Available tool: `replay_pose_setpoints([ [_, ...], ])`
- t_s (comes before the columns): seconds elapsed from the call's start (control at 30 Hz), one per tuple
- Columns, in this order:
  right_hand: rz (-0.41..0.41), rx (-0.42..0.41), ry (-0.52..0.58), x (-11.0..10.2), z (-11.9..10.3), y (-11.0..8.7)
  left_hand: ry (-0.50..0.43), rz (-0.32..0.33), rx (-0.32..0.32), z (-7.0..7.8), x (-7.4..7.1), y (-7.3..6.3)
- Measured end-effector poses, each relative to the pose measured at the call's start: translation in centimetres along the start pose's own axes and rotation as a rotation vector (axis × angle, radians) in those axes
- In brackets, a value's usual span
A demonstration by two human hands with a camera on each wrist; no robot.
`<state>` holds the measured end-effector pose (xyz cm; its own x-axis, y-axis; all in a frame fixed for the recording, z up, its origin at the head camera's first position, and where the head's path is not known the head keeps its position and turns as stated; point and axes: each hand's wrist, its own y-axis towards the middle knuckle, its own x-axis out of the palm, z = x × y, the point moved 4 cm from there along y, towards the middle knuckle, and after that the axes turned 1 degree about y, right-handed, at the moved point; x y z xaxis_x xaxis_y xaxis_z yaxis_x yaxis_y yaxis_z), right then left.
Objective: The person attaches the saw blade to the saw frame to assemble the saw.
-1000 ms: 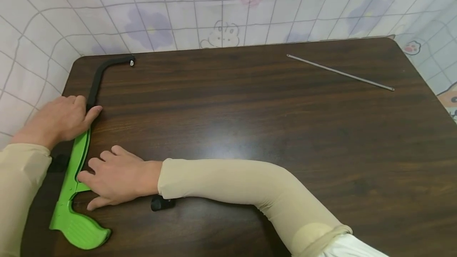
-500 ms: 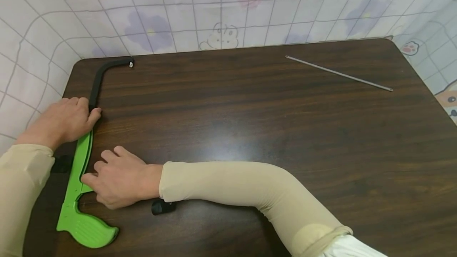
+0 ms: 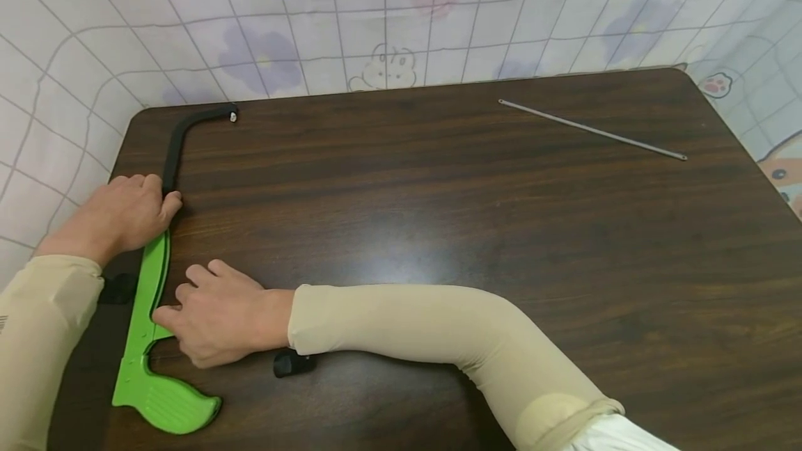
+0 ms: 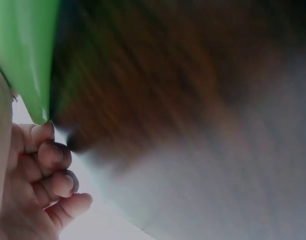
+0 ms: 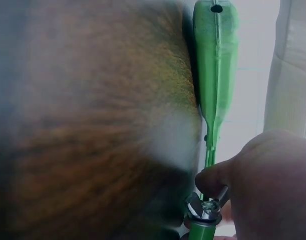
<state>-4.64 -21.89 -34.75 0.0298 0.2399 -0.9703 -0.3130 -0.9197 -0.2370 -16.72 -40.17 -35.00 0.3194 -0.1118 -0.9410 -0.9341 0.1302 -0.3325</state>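
A hacksaw frame (image 3: 150, 277) lies along the table's left side, its green handle (image 3: 175, 406) toward me and its black bow (image 3: 178, 145) reaching to the back. My left hand (image 3: 128, 211) grips it where green meets black, fingers curled in the left wrist view. At the short green arm beside the handle, my right hand (image 3: 222, 315) bends its fingers over the end. The right wrist view has a metal wing nut (image 5: 205, 207) there, pinched by my thumb (image 5: 213, 179) and fingers, which are partly hidden behind it.
A thin grey hacksaw blade (image 3: 592, 129) with a hole at each end lies at the back right of the dark wooden table (image 3: 438, 228). A patterned tile-print curtain (image 3: 338, 19) rises behind the table. Small black wrist devices (image 3: 294, 362) sit under both forearms.
The hacksaw frame and both hands have slid a little to the right. My right thumb, spread out a second ago, has come in under the hand. The blade has stayed put.
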Motion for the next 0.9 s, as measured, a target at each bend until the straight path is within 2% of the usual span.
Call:
replay_pose_setpoints([
  [0.33,0.028,0.005,0.017,0.5,0.7,-0.9,-0.003,-0.002,-0.002,0.8,-0.1,-0.1],
  [0.4,0.001,0.004,0.044,0.7,0.9,-1.0,-0.006,-0.007,-0.003,0.9,-0.1,-0.1],
  [0.57,-0.062,0.01,0.184,1.2,1.6,-1.0,-0.008,-0.017,-0.007,1.3,-0.1,0.0],
  [0.9,-0.057,-0.079,0.507,1.2,3.7,-1.2,-0.005,0.019,0.013,1.6,-0.1,-0.2],
])
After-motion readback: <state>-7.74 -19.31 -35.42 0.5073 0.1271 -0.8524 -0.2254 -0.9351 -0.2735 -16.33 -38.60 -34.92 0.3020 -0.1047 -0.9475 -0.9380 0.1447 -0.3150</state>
